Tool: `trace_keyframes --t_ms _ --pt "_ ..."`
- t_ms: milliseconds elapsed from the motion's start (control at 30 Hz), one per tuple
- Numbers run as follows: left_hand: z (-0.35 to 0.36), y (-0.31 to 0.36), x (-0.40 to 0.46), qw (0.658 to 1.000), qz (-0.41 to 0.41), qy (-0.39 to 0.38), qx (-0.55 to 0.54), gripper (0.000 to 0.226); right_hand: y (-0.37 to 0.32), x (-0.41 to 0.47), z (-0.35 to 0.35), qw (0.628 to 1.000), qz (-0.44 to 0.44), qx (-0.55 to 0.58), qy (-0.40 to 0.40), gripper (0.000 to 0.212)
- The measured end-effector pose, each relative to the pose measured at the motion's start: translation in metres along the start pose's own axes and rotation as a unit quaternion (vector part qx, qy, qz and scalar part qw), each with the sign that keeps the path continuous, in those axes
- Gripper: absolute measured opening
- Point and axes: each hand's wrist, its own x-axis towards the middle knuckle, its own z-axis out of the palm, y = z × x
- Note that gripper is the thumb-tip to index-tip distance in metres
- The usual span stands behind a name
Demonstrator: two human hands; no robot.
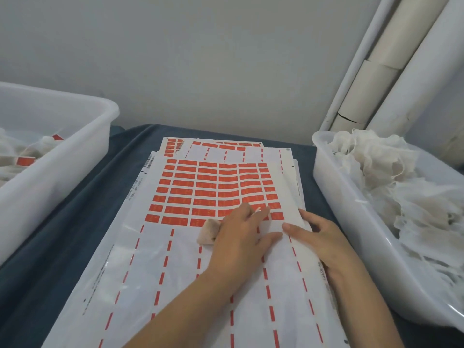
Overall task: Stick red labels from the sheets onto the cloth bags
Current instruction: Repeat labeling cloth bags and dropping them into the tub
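Left hand point(241, 234) grips a cloth bag point(208, 231); right hand point(319, 234) presses flat on the label sheet point(200, 259)

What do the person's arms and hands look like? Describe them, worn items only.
Both forearms are bare to the bottom edge of the picture: no sleeves, gloves or watch in view. The left hand shows no rings or bracelet. The right hand shows none either. No markings or bandages can be seen on either arm.
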Motion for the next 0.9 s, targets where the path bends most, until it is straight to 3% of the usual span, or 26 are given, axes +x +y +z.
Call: trace_keyframes --t_ms 167,267,300,367,433,500,600,767,900 --pt "-0.003 0.001 0.0 1.0 -0.002 0.001 -0.005 0.056 0.001 -0.004 0.001 0.999 0.008 0.031 -0.018 0.027" --pt "-0.003 0.002 -0.001 1.0 -0.002 0.005 -0.022 0.053 0.002 -0.001 0.008 0.972 -0.082 -0.192 0.113 0.028" --pt "-0.004 0.002 -0.001 1.0 -0.003 0.009 -0.028 0.052 0.001 -0.003 0.01 0.958 -0.124 -0.216 0.141 0.028" --pt "-0.006 0.003 -0.002 0.999 -0.004 0.023 -0.046 0.049 -0.002 -0.004 0.009 0.969 -0.15 -0.165 0.109 0.022" --pt "-0.008 0.006 -0.003 0.995 -0.011 0.036 -0.088 0.046 -0.003 -0.007 0.008 0.99 -0.117 -0.071 0.029 0.016" --pt "-0.011 0.007 -0.003 0.989 -0.018 0.042 -0.137 0.043 -0.003 -0.009 0.01 0.993 -0.109 -0.047 -0.001 0.014" --pt "-0.016 0.006 -0.001 0.989 0.013 0.083 -0.118 0.039 -0.004 -0.009 0.014 0.987 -0.15 -0.06 -0.003 0.013" --pt "-0.019 -0.002 0.001 0.975 0.136 0.171 -0.051 0.032 -0.008 -0.017 0.018 0.972 -0.221 -0.084 -0.001 0.019" --pt "-0.026 -0.005 0.002 0.971 0.168 0.165 -0.049 0.028 -0.008 -0.018 0.021 0.967 -0.237 -0.092 0.012 0.016"
